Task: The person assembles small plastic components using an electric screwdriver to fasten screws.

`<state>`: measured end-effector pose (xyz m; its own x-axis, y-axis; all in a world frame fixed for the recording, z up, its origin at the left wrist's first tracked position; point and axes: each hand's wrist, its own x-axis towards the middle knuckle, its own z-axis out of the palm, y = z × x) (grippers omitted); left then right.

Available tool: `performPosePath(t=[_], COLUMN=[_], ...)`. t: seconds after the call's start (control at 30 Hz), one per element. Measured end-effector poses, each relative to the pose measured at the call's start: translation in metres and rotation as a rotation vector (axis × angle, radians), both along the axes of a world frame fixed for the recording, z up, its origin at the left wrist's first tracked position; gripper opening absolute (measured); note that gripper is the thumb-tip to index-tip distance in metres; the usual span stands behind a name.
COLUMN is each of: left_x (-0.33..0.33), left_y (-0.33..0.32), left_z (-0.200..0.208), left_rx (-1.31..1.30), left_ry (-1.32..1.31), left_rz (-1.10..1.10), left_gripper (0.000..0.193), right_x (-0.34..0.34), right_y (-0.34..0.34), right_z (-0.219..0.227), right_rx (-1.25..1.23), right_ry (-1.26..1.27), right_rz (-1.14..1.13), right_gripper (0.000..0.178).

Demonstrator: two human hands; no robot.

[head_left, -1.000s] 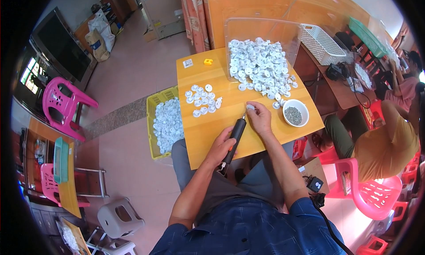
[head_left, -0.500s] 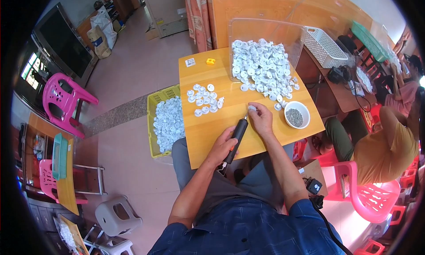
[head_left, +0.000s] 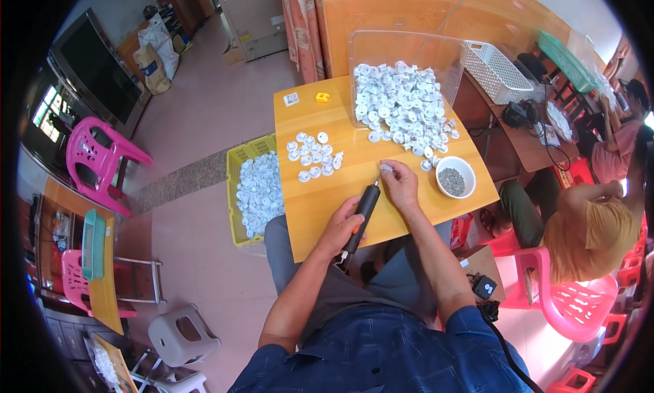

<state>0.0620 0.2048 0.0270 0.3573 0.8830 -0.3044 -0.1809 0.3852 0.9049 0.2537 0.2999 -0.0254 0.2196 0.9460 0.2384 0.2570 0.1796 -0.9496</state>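
My left hand (head_left: 343, 224) is wrapped round a black electric screwdriver (head_left: 362, 216), its metal tip pointing up and away from me. Between the fingertips of my right hand (head_left: 400, 184) is a small white round plastic part (head_left: 386, 169), and the tip meets it or nearly so; the fingers hide the exact contact. On the wooden table (head_left: 320, 216), to the left, lies a loose group of similar white parts (head_left: 314, 155). A large heap of them (head_left: 398, 100) spills from a clear plastic bin (head_left: 409, 35). Right of my right hand stands a white bowl (head_left: 467, 188) of small metal screws (head_left: 451, 181).
A yellow basket (head_left: 235, 188) full of white parts stands on the floor left of the table. A small yellow piece (head_left: 322, 98) lies near the far edge. At the right, a person in a yellow shirt (head_left: 593, 236) sits by a pink chair (head_left: 579, 311).
My hands, the screwdriver and the white part keep almost the same place. The whole view has shifted slightly, and the person at the right has moved an arm.
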Motion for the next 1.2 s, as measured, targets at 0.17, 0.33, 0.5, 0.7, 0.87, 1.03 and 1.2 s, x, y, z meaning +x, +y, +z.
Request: performPosePath(t=[0.17,0.33,0.5,0.7,0.87,1.03,1.2], left_x=[-0.0004,-0.0025,-0.0049,-0.0055,-0.006,-0.0075,-0.0074], left_y=[0.0005,0.0015,0.0035,0.0029,0.0035,0.0035,0.0042], left_z=[0.0008,0.0013,-0.001,-0.0035,-0.0044,-0.0011,-0.0023], left_rx=[-0.028,-0.032,-0.034,-0.052,-0.059,-0.068,-0.062], left_ry=[0.017,0.032,0.007,-0.022,-0.024,-0.026,-0.019], left_rz=[0.009,0.006,-0.007,-0.019,-0.02,-0.026,-0.041], left_gripper=[0.053,0.053,0.052,0.051,0.051,0.051,0.055], right_x=[-0.0004,-0.0011,-0.0006,-0.0007,-0.0006,-0.0017,-0.0018], right_y=[-0.0001,-0.0003,0.0011,-0.0007,-0.0011,-0.0034,-0.0029], right_z=[-0.0008,-0.0003,0.0002,0.0012,0.0007,0.0058,0.0046], right_rx=[0.006,0.033,0.067,0.059,0.063,0.057,0.056], right_ry=[-0.002,-0.024,-0.081,-0.069,-0.059,-0.07,-0.071], right_rz=[-0.001,0.013,0.006,0.016,0.03,0.033,0.033], right_gripper=[0.019,0.019,0.018,0.018,0.017,0.016,0.015])
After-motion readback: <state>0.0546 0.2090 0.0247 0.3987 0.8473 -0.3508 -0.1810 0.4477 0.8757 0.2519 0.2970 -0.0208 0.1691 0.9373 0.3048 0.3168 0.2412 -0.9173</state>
